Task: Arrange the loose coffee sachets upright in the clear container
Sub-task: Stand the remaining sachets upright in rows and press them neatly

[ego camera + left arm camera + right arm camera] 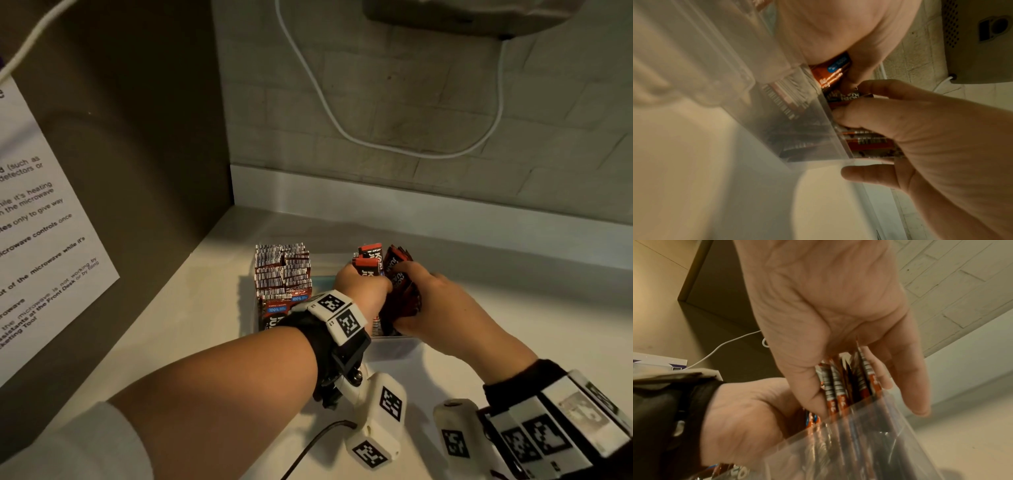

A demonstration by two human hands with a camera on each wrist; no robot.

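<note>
A clear container (397,346) stands on the white counter. Its left part holds a packed row of upright red coffee sachets (284,270) with barcode edges on top. My left hand (364,286) grips a small bunch of sachets (370,262) over the container's middle. Just to its right, my right hand (421,291) holds a thicker bundle of sachets (400,284) that dips into the container's right part. In the right wrist view the bundle (846,382) is pinched between thumb and fingers above the clear wall (859,443). The container's floor is hidden.
A dark side panel (137,171) with a printed notice (41,222) rises on the left. A tiled wall with a hanging white cable (342,130) and a ledge runs behind. An appliance (462,17) sits overhead. Bare white counter (531,308) lies to the right.
</note>
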